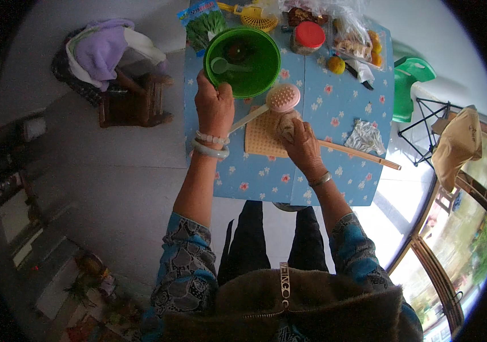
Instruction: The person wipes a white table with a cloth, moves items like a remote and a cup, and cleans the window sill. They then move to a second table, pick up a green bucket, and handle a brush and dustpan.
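Note:
My left hand [214, 100] grips the near left rim of a green plastic bowl [260, 77], in which a pale translucent spoon or ladle lies. In my right hand [303, 143] is a crumpled, beige-grey cloth-like wad [287, 125], held over a tan textured mat [260, 137]. A pink knobbed massage-brush head [284, 97] on a pale handle [250, 119] lies between my hands, the handle's lower end passing behind my left wrist. Right of my right hand, a thin wooden stick [359, 154] lies on the table; its other end is hidden by the hand.
The table wears a blue floral cloth [265, 184]. Around its back stand a red-lidded jar [310, 36], a yellow strainer [258, 21], bagged greens [205, 28], an orange citrus fruit [336, 65] and a knife [365, 81]. Crumpled foil or plastic [366, 136] lies right; a wooden chair [128, 104] stands left.

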`<act>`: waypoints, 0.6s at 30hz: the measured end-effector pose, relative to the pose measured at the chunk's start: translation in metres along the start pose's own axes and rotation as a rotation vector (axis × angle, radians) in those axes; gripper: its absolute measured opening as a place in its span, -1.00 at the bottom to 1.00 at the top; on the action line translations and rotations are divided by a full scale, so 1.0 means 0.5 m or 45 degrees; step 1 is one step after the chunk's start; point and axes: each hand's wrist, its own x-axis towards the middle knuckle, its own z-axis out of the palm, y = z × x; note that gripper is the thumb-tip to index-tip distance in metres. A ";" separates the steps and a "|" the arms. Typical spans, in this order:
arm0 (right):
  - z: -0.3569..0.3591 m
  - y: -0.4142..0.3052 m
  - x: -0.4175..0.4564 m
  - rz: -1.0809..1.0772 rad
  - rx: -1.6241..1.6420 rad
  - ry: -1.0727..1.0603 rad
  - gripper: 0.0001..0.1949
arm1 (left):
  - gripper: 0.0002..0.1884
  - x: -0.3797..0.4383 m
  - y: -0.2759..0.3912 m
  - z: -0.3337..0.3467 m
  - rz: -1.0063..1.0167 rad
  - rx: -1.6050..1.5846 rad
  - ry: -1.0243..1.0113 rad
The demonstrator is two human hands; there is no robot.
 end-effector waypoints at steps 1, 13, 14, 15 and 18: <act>0.003 0.006 -0.002 -0.035 -0.026 0.029 -0.45 | -0.58 -0.011 0.016 -0.002 -0.010 0.031 -0.001; 0.014 0.020 -0.023 -0.013 0.076 0.123 -0.27 | -0.55 -0.084 0.055 0.000 0.078 0.149 -0.048; 0.014 0.022 -0.026 -0.042 0.078 0.145 -0.26 | -0.55 -0.088 0.055 0.000 0.072 0.172 -0.049; 0.012 0.026 -0.027 -0.070 0.076 0.167 -0.26 | -0.55 -0.092 0.057 0.002 0.066 0.192 -0.051; 0.006 0.028 -0.034 -0.047 0.063 0.147 -0.27 | -0.55 -0.102 0.061 0.011 0.071 0.192 -0.044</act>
